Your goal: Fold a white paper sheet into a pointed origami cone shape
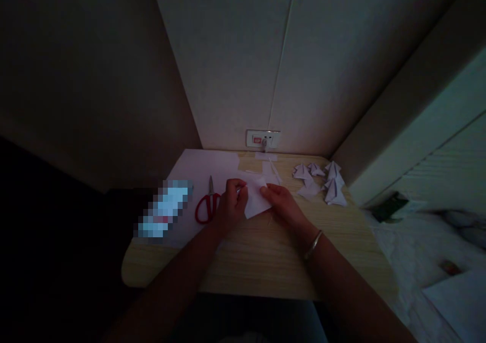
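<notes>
A small piece of white paper is held between both hands above the wooden table. My left hand pinches its left edge with closed fingers. On the other side, my right hand grips the right edge, thumb on top; a bangle circles that wrist. Just left of my left hand lies a pair of scissors with red handles, blades pointing away from me. They rest on a large white sheet. My left hand partly hides one handle.
Several folded paper pieces sit at the table's back right. Paper strips lie near the wall below a socket. A pixelated bright device lies at the left. Right of the table is a pale, patterned surface.
</notes>
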`<state>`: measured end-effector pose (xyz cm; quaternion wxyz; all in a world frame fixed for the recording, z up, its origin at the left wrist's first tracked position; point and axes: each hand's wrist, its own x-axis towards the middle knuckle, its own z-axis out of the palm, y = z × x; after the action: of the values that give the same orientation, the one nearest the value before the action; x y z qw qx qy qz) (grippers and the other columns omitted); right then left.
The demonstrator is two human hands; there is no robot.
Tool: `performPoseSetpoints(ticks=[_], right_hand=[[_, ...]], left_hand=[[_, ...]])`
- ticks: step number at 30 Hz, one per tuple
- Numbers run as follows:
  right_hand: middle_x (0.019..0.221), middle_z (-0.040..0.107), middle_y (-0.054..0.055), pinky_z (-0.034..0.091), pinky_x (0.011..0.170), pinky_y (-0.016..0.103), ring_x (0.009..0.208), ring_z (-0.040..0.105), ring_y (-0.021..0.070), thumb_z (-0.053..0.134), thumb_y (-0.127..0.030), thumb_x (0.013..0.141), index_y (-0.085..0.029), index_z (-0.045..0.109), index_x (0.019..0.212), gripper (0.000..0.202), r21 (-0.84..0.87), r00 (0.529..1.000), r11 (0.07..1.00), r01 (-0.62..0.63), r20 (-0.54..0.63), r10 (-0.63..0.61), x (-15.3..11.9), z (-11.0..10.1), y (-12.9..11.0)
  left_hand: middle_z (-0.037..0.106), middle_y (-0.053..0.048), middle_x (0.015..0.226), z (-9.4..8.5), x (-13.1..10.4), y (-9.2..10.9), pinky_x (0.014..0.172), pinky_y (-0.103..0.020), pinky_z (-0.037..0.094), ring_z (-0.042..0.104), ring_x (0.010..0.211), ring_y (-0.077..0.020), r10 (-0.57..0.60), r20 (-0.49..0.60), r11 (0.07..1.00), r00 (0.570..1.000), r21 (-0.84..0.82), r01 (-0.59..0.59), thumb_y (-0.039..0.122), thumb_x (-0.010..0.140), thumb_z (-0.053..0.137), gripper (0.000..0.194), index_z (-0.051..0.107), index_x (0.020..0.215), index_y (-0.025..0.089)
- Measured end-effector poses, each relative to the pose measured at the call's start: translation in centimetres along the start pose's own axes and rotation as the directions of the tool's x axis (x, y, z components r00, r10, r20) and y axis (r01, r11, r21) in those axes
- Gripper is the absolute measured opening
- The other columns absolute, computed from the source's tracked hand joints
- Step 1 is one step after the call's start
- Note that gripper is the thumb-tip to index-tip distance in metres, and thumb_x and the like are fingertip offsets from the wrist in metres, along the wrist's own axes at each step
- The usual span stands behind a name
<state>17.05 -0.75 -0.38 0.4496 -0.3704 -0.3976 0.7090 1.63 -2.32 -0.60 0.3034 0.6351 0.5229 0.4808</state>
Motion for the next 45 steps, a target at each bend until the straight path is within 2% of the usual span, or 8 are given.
performPoseSetpoints(ticks=[2, 8, 13, 22, 27, 32, 38, 45], right_hand=[[0.064, 0.067, 0.001, 0.046, 0.053, 0.026, 0.055, 0.058, 0.0138, 0.08, -0.037, 0.057, -0.015, 0.069, 0.077, 0.032, -0.125, 0.997, 0.991, -0.05, 0.046, 0.057, -0.1, 0.1, 0.4], [0.071, 0.07, 0.001, 0.047, 0.061, 0.027, 0.059, 0.059, 0.0132, 0.079, -0.031, 0.059, -0.015, 0.071, 0.078, 0.026, -0.16, 0.999, 0.987, 0.021, 0.027, -0.017, -0.1, -0.3, 0.2], [0.068, 0.069, 0.001, 0.044, 0.058, 0.026, 0.056, 0.057, 0.013, 0.078, -0.032, 0.06, -0.015, 0.071, 0.073, 0.023, -0.261, 0.999, 0.964, 0.042, -0.002, -0.044, 0.0, -1.2, -0.5], [0.062, 0.066, 0.001, 0.04, 0.055, 0.024, 0.053, 0.053, 0.0112, 0.076, -0.036, 0.062, -0.013, 0.07, 0.069, 0.025, -0.257, 0.997, 0.964, 0.063, 0.057, -0.051, 0.1, -2.5, -1.1], [0.066, 0.068, 0.002, 0.04, 0.056, 0.025, 0.055, 0.054, 0.0124, 0.075, -0.038, 0.063, -0.013, 0.071, 0.076, 0.027, -0.276, 0.993, 0.956, 0.101, -0.033, -0.114, 0.5, -3.0, -0.9], [0.067, 0.068, 0.002, 0.039, 0.054, 0.025, 0.055, 0.055, 0.0134, 0.073, -0.04, 0.066, -0.016, 0.07, 0.083, 0.03, -0.223, 0.978, 0.963, 0.152, -0.106, -0.179, 0.9, -3.3, -0.6], [0.064, 0.066, -0.001, 0.04, 0.053, 0.026, 0.052, 0.053, 0.0128, 0.077, -0.036, 0.061, -0.018, 0.067, 0.074, 0.024, -0.126, 0.977, 0.981, 0.144, -0.142, -0.162, 1.0, -2.9, -0.5], [0.05, 0.056, -0.003, 0.031, 0.043, 0.024, 0.043, 0.043, 0.0096, 0.076, -0.035, 0.058, -0.017, 0.059, 0.057, 0.025, 0.024, 0.948, 0.989, 0.147, -0.288, -0.134, 0.8, -2.4, -1.3]], left_hand=[[0.059, -0.001, 0.079, 0.0, 0.0, 0.1, 0.055, -0.022, 0.041, 0.057, 0.064, -0.0116, 0.02, -0.004, 1.0, 1.0, 0.01, -0.02, 0.028, 0.086, 0.045, 0.014, 0.041, 0.097, 0.02], [0.06, 0.0, 0.074, 0.1, 0.5, 0.3, 0.052, -0.021, 0.04, 0.056, 0.061, -0.0115, -0.063, 0.057, 0.989, 0.996, -0.128, 0.07, 0.036, 0.085, 0.048, 0.023, 0.049, 0.101, 0.019], [0.051, 0.005, 0.052, -0.5, 2.1, 0.0, 0.045, -0.02, 0.034, 0.047, 0.045, -0.0085, -0.187, 0.252, 0.952, 0.95, -0.19, 0.238, 0.04, 0.075, 0.059, 0.025, 0.056, 0.068, 0.016], [0.061, 0.0, 0.063, -0.3, 2.7, 1.3, 0.051, -0.023, 0.044, 0.056, 0.053, -0.0104, -0.283, 0.301, 0.851, 0.911, -0.359, 0.383, 0.038, 0.066, 0.068, 0.027, 0.061, 0.069, 0.013], [0.065, -0.001, 0.066, 1.3, 3.7, 1.4, 0.059, -0.025, 0.047, 0.058, 0.059, -0.0118, -0.268, 0.216, 0.836, 0.939, -0.433, 0.338, 0.032, 0.061, 0.071, 0.023, 0.062, 0.071, 0.013], [0.064, 0.002, 0.063, 2.4, 4.0, 0.7, 0.056, -0.025, 0.046, 0.059, 0.057, -0.0125, -0.235, 0.225, 0.85, 0.945, -0.423, 0.313, 0.031, 0.063, 0.07, 0.025, 0.059, 0.079, 0.015], [0.06, 0.003, 0.059, 2.3, 3.5, 0.3, 0.055, -0.022, 0.042, 0.056, 0.055, -0.0107, -0.211, 0.151, 0.893, 0.966, -0.373, 0.253, 0.026, 0.065, 0.067, 0.019, 0.052, 0.068, 0.016], [0.059, 0.003, 0.058, 2.3, 3.1, 0.8, 0.053, -0.021, 0.038, 0.054, 0.053, -0.0096, -0.202, 0.181, 0.905, 0.962, -0.342, 0.255, 0.025, 0.063, 0.068, 0.018, 0.052, 0.066, 0.016]])
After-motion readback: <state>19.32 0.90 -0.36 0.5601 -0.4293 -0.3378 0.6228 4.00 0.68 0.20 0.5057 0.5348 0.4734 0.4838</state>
